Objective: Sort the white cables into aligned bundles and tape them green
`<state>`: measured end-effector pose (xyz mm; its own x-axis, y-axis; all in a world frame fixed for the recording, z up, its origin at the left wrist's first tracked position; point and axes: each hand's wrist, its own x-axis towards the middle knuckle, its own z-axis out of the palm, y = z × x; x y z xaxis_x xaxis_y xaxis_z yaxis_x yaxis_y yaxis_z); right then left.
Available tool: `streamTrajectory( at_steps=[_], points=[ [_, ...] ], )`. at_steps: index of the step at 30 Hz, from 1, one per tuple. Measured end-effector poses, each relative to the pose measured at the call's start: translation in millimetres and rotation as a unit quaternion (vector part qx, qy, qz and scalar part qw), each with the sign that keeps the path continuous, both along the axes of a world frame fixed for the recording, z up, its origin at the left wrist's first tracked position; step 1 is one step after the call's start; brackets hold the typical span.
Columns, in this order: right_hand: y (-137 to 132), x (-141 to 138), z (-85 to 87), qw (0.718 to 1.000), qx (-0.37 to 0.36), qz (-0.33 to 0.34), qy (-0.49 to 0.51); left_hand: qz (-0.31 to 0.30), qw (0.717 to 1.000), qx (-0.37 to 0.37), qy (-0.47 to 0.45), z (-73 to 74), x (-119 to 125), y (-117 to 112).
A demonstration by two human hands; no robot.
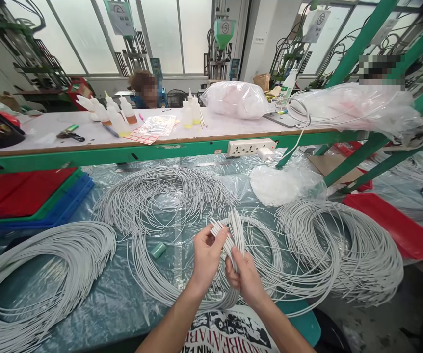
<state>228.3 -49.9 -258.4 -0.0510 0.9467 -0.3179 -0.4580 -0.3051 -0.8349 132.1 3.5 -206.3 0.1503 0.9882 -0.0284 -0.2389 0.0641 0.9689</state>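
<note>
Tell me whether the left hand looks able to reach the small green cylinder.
Probably yes: the green cylinder lies uncovered near the left hand, though that hand grips white cables and would likely need to let go.

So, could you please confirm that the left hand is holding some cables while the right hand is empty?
Not quite: the head view shows that the right hand is holding cables too. The left hand is indeed holding some.

Pale grey on thin round cables (237, 229) in the fingers (240, 259); green on the small cylinder (158, 250) left of them.
</note>
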Motion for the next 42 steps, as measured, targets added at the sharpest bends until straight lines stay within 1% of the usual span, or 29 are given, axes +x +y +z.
streamTrajectory(
  at_steps=[4,8,13,16,25,29,32,36,40,42],
  points=[
    [0,1,0.9,1.000,0.020,0.013,-0.003,-0.018,0.999,0.015,-0.024,0.8,-1,-1],
    [0,2,-3.5,0.999,0.032,0.018,-0.001,-0.019,0.999,0.015,-0.040,-1.4,2,-2],
    [-1,0,-4.4,0.999,0.037,0.019,-0.001,-0.013,0.999,-0.021,-0.037,-4.7,6,-2],
    [-2,0,-2.7,0.999,0.044,0.017,-0.004,-0.016,0.999,-0.029,-0.018,-4.6,7,-2],
    [-1,-1,-1.8,0.999,0.037,0.007,-0.003,0.022,0.999,-0.032,0.000,-7.9,8,-2],
    [-2,0,-2.6,0.999,0.041,0.009,0.000,0.031,0.999,-0.020,-0.001,-5.2,7,-3],
    [-3,1,-3.6,0.999,0.040,0.010,0.001,0.026,1.000,-0.010,-0.001,-3.7,5,-4],
    [-4,1,-3.8,0.999,0.046,0.027,0.004,0.026,0.999,-0.012,-0.035,-2.3,4,-5],
    [-5,0,-2.6,0.998,0.057,0.041,0.008,0.005,0.997,-0.002,-0.078,2.0,6,-7],
    [-6,-1,-1.9,0.998,0.057,0.041,0.006,0.007,0.996,-0.014,-0.083,2.9,6,-7]
  ],
)
